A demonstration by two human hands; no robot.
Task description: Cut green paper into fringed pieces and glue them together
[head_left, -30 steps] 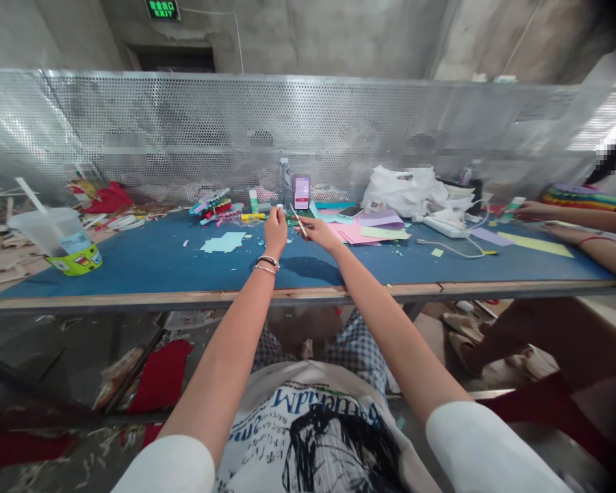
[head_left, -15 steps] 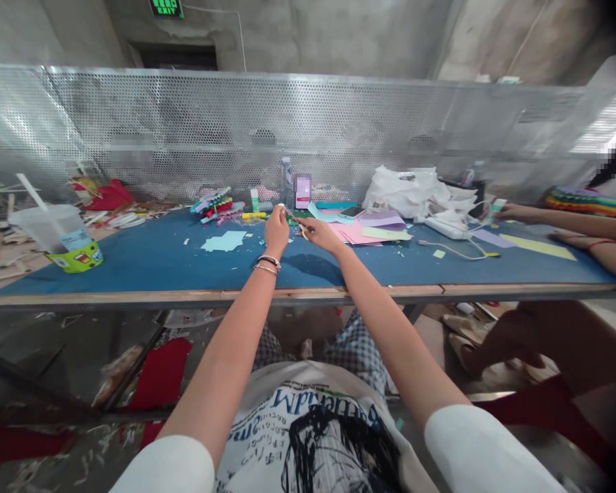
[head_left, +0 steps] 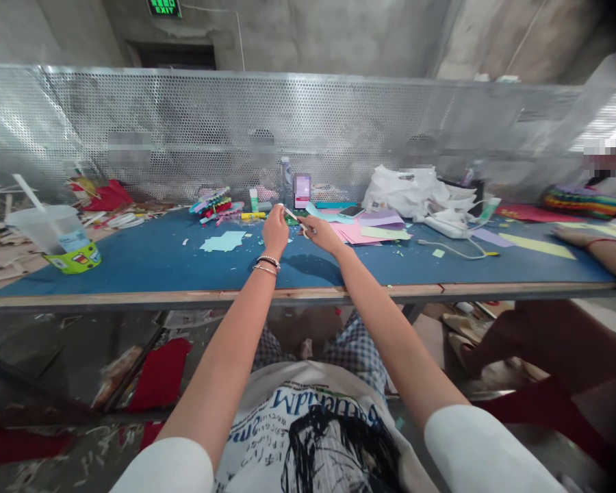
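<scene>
Over the middle of the blue tabletop [head_left: 210,270], my right hand [head_left: 319,234] is closed round the handles of a pair of scissors [head_left: 291,215]. Their pale blades point up and left, toward the fingers of my left hand [head_left: 276,231]. That hand is raised and pinched closed; what it pinches is too small and hidden to name. Light-blue paper [head_left: 223,241] lies left of my hands. Pink paper [head_left: 356,233], with purple paper [head_left: 382,218] and other sheets, is just to the right. Small paper scraps are scattered near both hands.
A lit phone [head_left: 302,190] stands upright beside a clear bottle [head_left: 286,181]. At left is a plastic cup [head_left: 51,229] with a straw. A white plastic bag [head_left: 405,192] and a white power strip [head_left: 449,227] sit right. Another person's hand [head_left: 569,237] rests at far right.
The scissor blades show more plainly between my hands, which have barely moved. At far right, one of the other person's arms has drawn away, and red paper shows there.
</scene>
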